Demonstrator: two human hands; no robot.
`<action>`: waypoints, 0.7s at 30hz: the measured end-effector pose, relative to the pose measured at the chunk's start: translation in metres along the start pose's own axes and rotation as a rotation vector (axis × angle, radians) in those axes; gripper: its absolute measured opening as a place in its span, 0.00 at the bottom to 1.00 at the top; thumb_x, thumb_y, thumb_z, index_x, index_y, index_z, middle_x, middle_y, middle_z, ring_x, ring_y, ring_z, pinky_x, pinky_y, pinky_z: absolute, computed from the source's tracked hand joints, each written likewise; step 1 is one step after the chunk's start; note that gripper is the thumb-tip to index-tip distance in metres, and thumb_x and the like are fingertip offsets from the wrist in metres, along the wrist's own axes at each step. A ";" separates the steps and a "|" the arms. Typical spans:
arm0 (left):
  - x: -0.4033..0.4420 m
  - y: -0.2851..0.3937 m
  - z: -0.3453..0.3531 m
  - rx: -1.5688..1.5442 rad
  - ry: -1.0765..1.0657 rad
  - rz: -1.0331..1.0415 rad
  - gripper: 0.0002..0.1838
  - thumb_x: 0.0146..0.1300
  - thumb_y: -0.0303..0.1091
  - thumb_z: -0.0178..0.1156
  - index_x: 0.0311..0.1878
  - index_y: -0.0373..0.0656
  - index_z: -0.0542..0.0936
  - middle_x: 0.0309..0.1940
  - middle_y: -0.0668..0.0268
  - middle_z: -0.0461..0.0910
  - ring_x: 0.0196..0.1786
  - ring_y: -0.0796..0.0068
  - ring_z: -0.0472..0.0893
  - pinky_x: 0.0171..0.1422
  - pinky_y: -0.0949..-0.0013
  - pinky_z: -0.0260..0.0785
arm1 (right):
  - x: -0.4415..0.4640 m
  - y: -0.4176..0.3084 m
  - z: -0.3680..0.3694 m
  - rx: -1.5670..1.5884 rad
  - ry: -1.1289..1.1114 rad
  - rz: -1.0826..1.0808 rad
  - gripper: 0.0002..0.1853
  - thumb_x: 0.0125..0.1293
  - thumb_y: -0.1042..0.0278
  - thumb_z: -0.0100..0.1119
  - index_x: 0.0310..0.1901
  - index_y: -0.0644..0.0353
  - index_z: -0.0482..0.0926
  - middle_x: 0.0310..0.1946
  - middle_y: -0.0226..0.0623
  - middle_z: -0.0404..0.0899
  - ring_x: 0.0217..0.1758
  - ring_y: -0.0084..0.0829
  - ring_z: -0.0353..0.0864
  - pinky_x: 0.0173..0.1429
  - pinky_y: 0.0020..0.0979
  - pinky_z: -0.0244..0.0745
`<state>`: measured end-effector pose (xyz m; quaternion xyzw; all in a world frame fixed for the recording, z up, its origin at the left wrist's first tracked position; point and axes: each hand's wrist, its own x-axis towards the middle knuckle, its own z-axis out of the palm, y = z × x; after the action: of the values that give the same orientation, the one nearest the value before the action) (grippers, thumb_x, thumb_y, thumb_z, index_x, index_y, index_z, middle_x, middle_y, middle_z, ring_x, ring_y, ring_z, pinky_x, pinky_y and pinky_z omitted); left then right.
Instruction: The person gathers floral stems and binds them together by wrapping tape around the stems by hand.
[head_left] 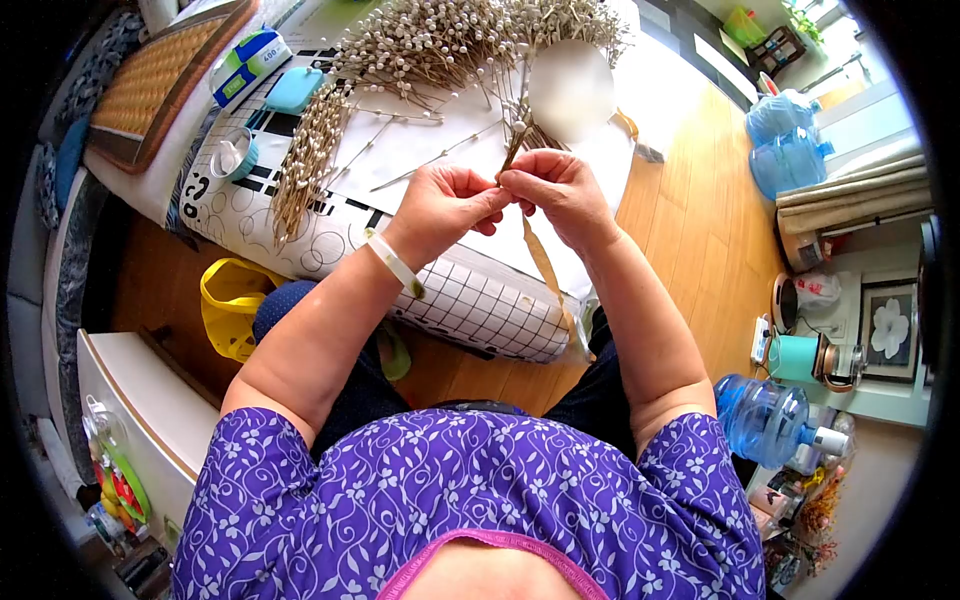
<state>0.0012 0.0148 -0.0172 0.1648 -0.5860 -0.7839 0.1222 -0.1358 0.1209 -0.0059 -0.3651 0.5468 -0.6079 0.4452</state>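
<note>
Fingertips meet in front of me around the lower end of a brown budded stem (514, 148), which points up and away. My left hand (443, 208) is closed in a pinch at the stem's base. My right hand (563, 192) pinches there too, its thumb and forefinger against the stem. A strip of brown tape (543, 258) hangs down from between the hands past the table edge. Beyond them, a big heap of white-budded stems (425, 45) covers the far table. A smaller bundle (305, 165) lies to the left, with a few single stems between.
On the table's left are a tissue pack (250, 66), a light blue case (295, 90) and a small cup (234, 155). A blurred pale patch hides part of the far stems. A yellow basket (228, 308) stands below left. Water jugs (762, 418) stand right.
</note>
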 end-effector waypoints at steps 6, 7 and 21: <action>0.004 -0.004 0.000 0.120 -0.038 0.003 0.10 0.57 0.33 0.58 0.36 0.35 0.78 0.26 0.64 0.78 0.30 0.78 0.78 0.34 0.77 0.72 | 0.001 0.001 -0.008 -0.290 -0.034 -0.067 0.06 0.56 0.71 0.59 0.30 0.65 0.77 0.24 0.27 0.76 0.27 0.14 0.70 0.30 0.17 0.66; 0.006 -0.003 -0.002 0.165 -0.030 0.011 0.11 0.58 0.33 0.58 0.38 0.34 0.77 0.28 0.64 0.78 0.31 0.78 0.78 0.36 0.77 0.72 | 0.002 0.002 -0.009 -0.289 -0.032 -0.070 0.06 0.56 0.71 0.59 0.30 0.65 0.77 0.24 0.27 0.76 0.27 0.14 0.70 0.30 0.17 0.66; 0.011 -0.006 -0.008 0.115 0.068 0.163 0.07 0.55 0.28 0.60 0.33 0.33 0.80 0.27 0.63 0.80 0.31 0.80 0.77 0.38 0.79 0.70 | 0.003 0.004 -0.005 -0.381 -0.095 -0.012 0.04 0.54 0.76 0.60 0.28 0.66 0.76 0.25 0.32 0.78 0.30 0.18 0.76 0.35 0.17 0.73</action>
<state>-0.0062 0.0054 -0.0263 0.1498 -0.6369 -0.7305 0.1959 -0.1413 0.1195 -0.0111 -0.4741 0.6283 -0.4781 0.3897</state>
